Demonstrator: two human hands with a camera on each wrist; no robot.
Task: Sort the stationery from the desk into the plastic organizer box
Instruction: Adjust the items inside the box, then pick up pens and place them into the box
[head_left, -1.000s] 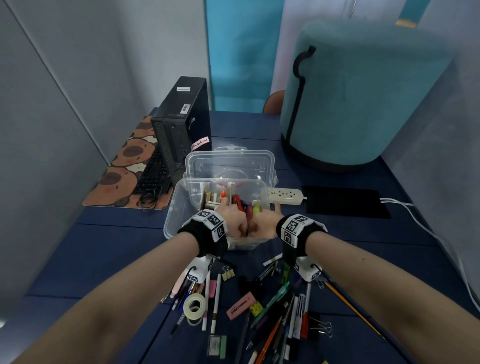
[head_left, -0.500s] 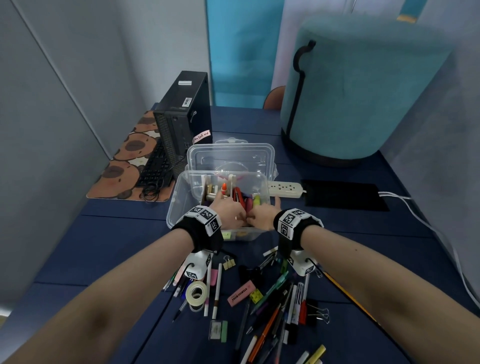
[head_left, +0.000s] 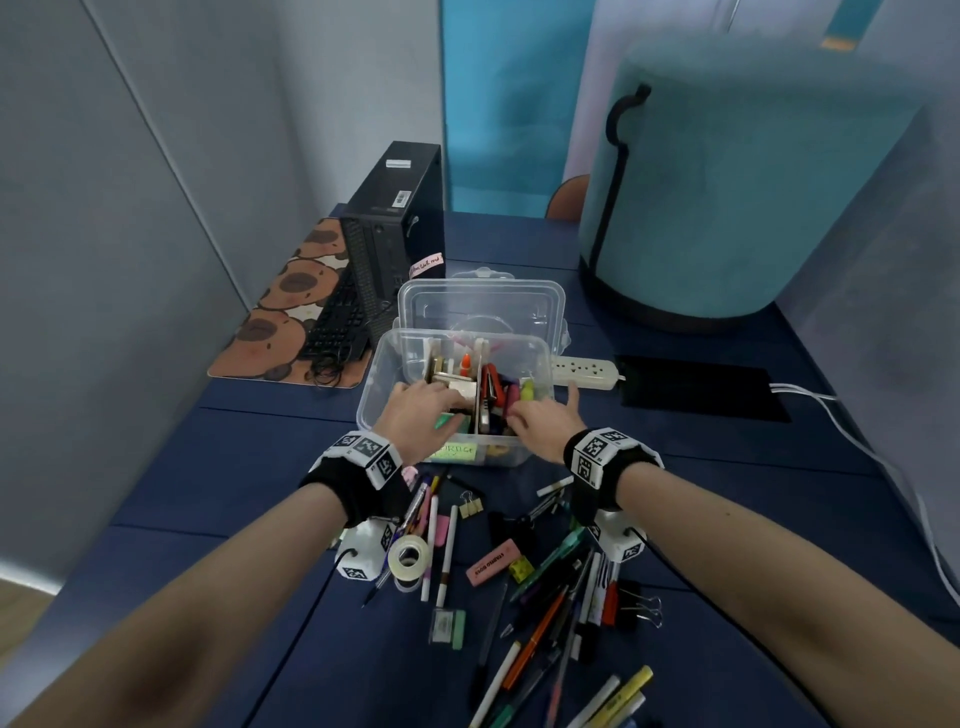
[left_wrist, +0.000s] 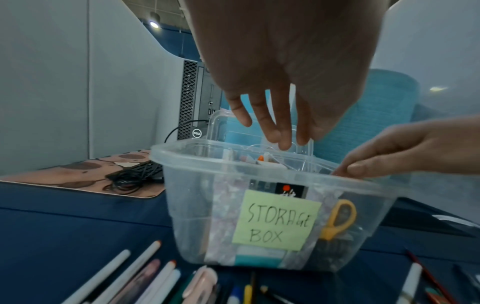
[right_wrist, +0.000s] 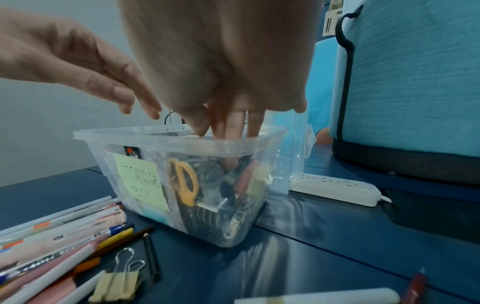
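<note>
While pens, pencils and clips lie scattered along the near edge of a dark blue desk (head_left: 182, 467), two bare hands reach into a clear plastic box (head_left: 384, 374) standing toward the middle of the desk. The left hand (head_left: 421, 415) hovers over the box's left half with fingers (left_wrist: 272, 125) extended downward and spread, holding nothing. The right hand (head_left: 540, 421) dips its straight fingers (right_wrist: 233, 127) past the rim into the right half; whether they touch anything inside cannot be told. A green note (left_wrist: 276, 221) reading "STORAGE BOX" is stuck to the near wall, and yellow-handled scissors (right_wrist: 183, 181) show through the plastic beside it. The box's lid (head_left: 480, 301) stands just behind it. On the desk near the wrists lie a roll of tape (head_left: 409, 555), a pink eraser (head_left: 492, 562) and a binder clip (right_wrist: 116, 288). A black computer tower (head_left: 395, 234) stands at the far left, a white power strip (head_left: 584, 371) just right of the box.
</note>
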